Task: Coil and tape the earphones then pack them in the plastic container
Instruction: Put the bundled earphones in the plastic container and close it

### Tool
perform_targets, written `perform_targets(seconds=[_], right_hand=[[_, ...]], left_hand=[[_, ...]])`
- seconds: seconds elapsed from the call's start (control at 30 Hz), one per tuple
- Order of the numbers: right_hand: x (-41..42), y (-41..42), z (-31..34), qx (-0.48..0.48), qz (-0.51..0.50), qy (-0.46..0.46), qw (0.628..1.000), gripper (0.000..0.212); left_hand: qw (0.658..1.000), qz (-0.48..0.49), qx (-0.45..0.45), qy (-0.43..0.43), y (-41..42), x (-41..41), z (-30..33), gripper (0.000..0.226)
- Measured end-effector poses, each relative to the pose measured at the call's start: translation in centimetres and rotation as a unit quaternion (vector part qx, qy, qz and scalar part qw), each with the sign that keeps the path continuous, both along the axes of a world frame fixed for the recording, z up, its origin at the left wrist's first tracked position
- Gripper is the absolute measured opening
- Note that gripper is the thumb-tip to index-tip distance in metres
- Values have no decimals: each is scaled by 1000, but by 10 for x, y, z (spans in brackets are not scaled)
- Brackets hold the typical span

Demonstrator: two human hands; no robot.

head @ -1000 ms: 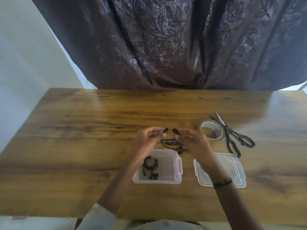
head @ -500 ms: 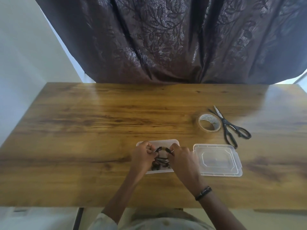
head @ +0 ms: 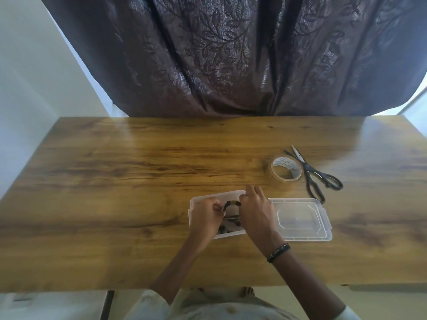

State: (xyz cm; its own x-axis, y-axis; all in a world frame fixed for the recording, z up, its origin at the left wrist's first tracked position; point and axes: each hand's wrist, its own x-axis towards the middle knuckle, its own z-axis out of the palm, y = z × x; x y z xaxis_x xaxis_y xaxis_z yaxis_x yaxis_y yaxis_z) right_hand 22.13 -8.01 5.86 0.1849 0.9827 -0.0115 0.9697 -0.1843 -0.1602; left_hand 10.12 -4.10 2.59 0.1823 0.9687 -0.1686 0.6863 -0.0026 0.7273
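Both hands, left hand and right hand, pinch the coiled earphones over the plastic container; a loose grip could let the coil spring open.

Two bare forearms in frame. Black bracelet with pale flecks on right wrist. Pale cream sleeves pushed up near elbows, lower frame. Left hand, right hand bare, no rings visible.

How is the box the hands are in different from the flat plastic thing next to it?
The plastic container has raised walls and holds black earphones; the lid lies flat and holds nothing. Both hands are over the container; none touches the lid. Both are clear plastic rectangles on the table.
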Motion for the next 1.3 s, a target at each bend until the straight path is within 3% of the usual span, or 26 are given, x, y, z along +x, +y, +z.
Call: perform_targets(seconds=[0.2,0.7,0.9,1.03,1.17,1.23,1.3], right_hand=[[2,-3,-8,-1,-6,13,1000,13],[7,-3,-17,20,-7,32,999,20],[23,-8,-17,118,-23,168,978,5],[55,-28,-7,218,-45,261,939,4],[106,-56,-23,222,-132,249,934,7],[128,-70,-35,203,-185,228,934,12],[140,-80,-44,188,-213,199,938,17]], left_hand=[[999,-27,16,14,-5,-3,2,27],[998,-34,3,49,-9,-1,-6,20],[996,-66,63,15,-10,-4,14,12],[989,-90,70,-96,-19,11,33,17],[963,-188,-81,-174,-48,44,53,25],[946,-222,-177,-154,-62,63,48,42],[944,-227,-211,-117,-70,77,39,56]])
